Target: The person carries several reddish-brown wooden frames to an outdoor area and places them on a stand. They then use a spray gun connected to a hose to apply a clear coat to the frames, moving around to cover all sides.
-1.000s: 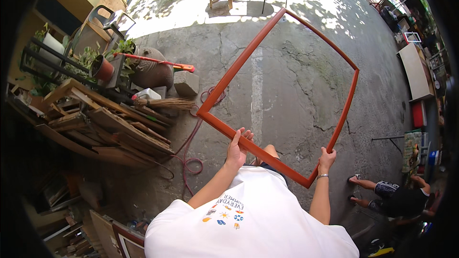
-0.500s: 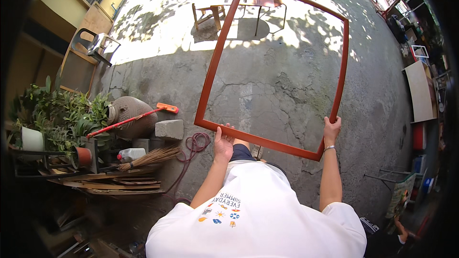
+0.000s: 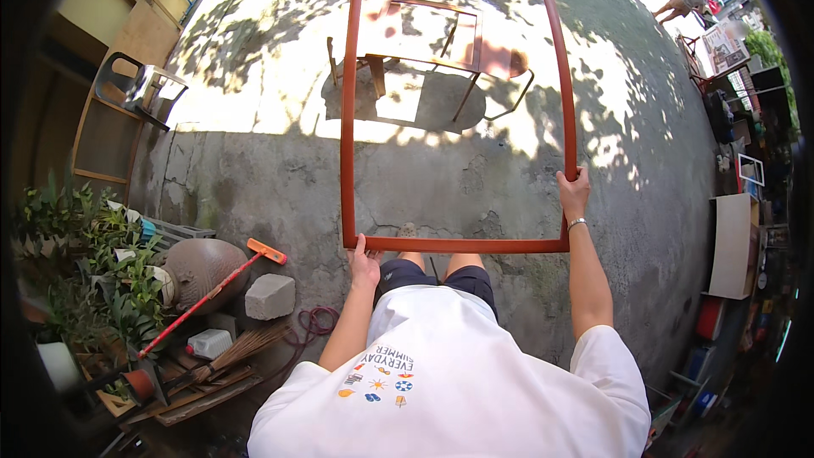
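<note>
A reddish-brown rectangular frame is held out in front of me, its long sides running away from me, with concrete and furniture showing through its opening. My left hand grips the near left corner from below, thumb upright and fingers partly hidden under the bar. My right hand is closed around the right side, a little above the near corner; a silver band circles that wrist.
A table and seats stand in dappled sunlight beyond. Left are a chair, plants, a clay jar, red-handled brush, concrete block, hose and wood scraps. Clutter lines the right; a person is far right.
The frame has swung from slanted to square in front of me as my view turned, and my right hand moved forward. The co-worker low at right has left the view.
</note>
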The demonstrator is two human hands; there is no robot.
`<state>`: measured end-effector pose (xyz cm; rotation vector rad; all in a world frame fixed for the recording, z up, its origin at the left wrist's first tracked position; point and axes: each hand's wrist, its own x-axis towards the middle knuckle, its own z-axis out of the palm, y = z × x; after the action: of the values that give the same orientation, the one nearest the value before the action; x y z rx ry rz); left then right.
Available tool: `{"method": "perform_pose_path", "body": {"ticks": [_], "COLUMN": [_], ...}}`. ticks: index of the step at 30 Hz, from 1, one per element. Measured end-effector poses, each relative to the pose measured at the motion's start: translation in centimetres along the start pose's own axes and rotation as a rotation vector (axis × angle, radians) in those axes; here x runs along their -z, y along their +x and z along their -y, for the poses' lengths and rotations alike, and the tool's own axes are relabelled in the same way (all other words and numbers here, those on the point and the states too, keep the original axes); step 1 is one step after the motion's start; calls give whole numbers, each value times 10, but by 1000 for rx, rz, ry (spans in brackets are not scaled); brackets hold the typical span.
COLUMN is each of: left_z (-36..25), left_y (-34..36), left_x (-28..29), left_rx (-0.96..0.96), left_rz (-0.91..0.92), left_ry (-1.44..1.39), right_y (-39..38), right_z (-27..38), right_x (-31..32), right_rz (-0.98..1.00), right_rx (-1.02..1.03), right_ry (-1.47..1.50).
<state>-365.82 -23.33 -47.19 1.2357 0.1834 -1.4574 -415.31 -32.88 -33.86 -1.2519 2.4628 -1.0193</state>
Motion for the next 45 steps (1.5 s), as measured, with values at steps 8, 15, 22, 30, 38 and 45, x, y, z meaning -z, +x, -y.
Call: {"method": "perform_pose_path", "body": {"ticks": [8, 15, 22, 30, 38, 45], "left_z": [6, 54, 76, 91, 99, 153], "left_y": [186, 344, 445, 481, 418, 193], "left_x": [-159, -288, -362, -387, -392, -294], "left_rx": [132, 183, 228, 217, 177, 196], "left_rz": [-92, -211, -385, -508, -550, -535], "left_ry": [-43, -40, 8, 18, 214, 533], "right_y": [250, 455, 555, 592, 572, 438], "right_z": [21, -43, -59, -60, -16, 101], "right_x": [-171, -378, -507, -548, -524, -467], "right_rz": [86, 204, 338, 469, 370, 684], "right_rx": [26, 83, 31, 176, 238, 335], "right_ry": [-75, -122, -199, -395, -457, 83]}}
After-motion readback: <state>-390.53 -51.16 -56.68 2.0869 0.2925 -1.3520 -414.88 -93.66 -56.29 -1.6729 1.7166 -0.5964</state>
